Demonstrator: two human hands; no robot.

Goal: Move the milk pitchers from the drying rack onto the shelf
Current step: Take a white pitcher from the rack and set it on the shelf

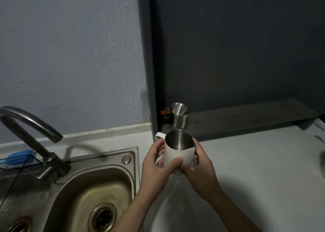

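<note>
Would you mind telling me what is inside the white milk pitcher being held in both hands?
The white milk pitcher looks empty: only its bare steel inner wall shows. Its bottom is out of view below the rim, and the left hand and right hand cover its lower outside.

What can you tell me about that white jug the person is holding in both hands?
The white-coated metal milk pitcher has a bare steel inside, which looks empty, and a white loop handle on its left. It is held upright above the pale counter, between sink and shelf. The left hand and right hand wrap around its body.
</note>
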